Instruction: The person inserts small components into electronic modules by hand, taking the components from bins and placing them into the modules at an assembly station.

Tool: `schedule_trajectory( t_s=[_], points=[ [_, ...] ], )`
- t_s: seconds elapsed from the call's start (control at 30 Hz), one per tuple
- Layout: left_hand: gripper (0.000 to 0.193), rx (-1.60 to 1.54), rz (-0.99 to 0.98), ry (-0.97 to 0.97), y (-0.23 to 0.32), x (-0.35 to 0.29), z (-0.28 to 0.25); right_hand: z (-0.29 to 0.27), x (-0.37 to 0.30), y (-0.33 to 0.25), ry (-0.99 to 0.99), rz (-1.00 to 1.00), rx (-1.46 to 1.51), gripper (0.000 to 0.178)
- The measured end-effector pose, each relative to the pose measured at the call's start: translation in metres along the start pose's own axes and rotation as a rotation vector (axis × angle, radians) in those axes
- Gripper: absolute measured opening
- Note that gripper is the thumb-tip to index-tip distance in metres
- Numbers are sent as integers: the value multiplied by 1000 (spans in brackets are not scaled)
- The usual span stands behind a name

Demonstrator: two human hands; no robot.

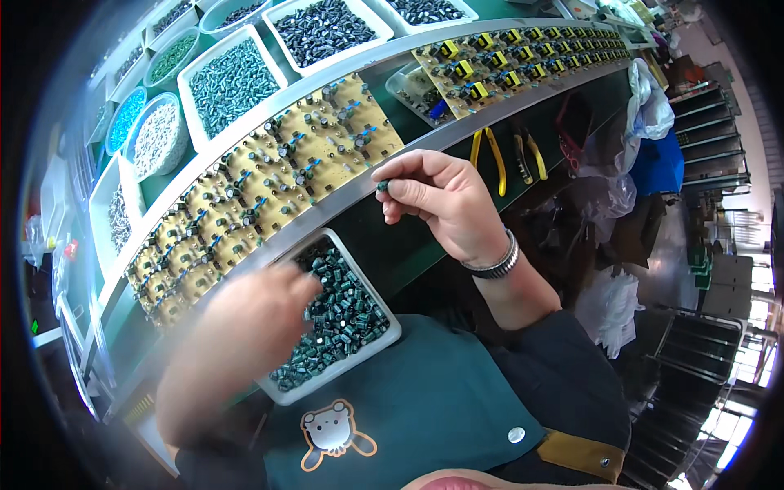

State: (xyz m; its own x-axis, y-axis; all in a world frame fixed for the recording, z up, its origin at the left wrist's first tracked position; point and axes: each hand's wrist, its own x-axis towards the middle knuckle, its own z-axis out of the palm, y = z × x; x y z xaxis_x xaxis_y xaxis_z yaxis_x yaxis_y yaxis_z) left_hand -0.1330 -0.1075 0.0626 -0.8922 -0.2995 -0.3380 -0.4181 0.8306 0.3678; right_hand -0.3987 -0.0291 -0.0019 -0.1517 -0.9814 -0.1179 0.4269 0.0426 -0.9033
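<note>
My right hand [441, 200], with a metal band on its wrist, is closed in a pinch on a small green capacitor [382, 186]. It hovers by the near edge of a tan circuit board panel [322, 167] set with capacitors and blue parts. My left hand [253, 314] is smeared by motion over the left side of a white tray [395, 331]. Its fingers reach toward the loose dark green capacitors [351, 306] in the tray, and whether they hold one is not visible. The tray rests against my green apron [425, 384].
A metal rail [298, 231] runs along the panel's near side. Beyond it stand bins of green capacitors [233, 86], black parts [322, 33] and white parts [158, 139]. Another panel [523, 65] carries yellow transformers. Yellow-handled pliers [494, 159] and cutters [529, 155] lie at right.
</note>
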Motion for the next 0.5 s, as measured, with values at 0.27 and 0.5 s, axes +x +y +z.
schedule_trajectory(
  t_s=[0.27, 0.5],
  points=[
    [24, -1, 72, 132, 2, -12, 47, -3, 24, -14, 10, -286, -454, 18],
    [27, -116, 107, 379, -3, -25, 70, -21, 75, -14, 87, -646, -1037, 17]
  ],
)
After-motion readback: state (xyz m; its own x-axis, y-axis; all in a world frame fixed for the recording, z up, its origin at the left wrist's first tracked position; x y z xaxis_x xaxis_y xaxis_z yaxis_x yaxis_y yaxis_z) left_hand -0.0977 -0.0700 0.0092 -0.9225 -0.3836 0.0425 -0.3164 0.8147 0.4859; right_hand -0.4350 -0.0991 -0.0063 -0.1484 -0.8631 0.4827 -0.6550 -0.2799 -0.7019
